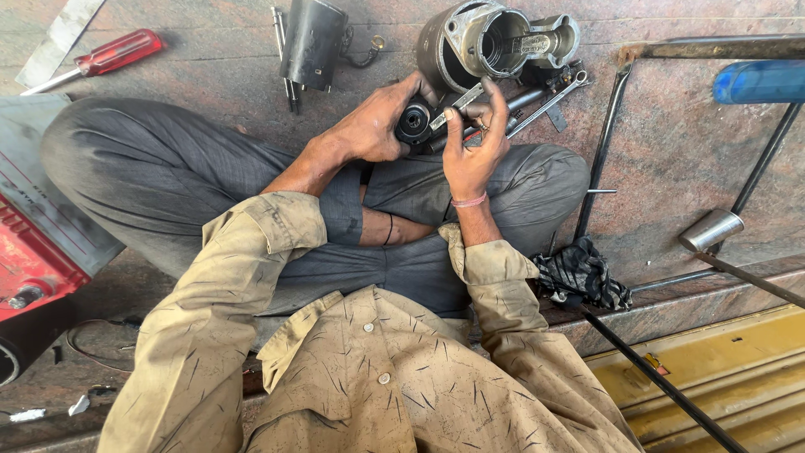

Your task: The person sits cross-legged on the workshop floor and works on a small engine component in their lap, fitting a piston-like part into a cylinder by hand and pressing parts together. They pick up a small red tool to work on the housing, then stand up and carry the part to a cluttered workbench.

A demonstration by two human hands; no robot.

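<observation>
Left hand [373,126]: fingers wrapped around round black metal part [412,122].
Right hand [471,151]: fingers pinch flat steel strip [457,106] above part.
Floor [671,151]: speckled reddish stone.

The small black round part [413,122] is mostly covered by the left hand [375,126], so its shape below the rim cannot be told. The right hand [474,147] hides the lower end of the thin flat metal strip [457,100]. The blue plastic cylinder [761,81] runs off the right edge. The red metal box [29,260] and the grey flat metal strip [60,35] are cut off at the left and the top. The yellow ribbed metal panel [729,377] leaves the picture at the bottom right corner.
</observation>
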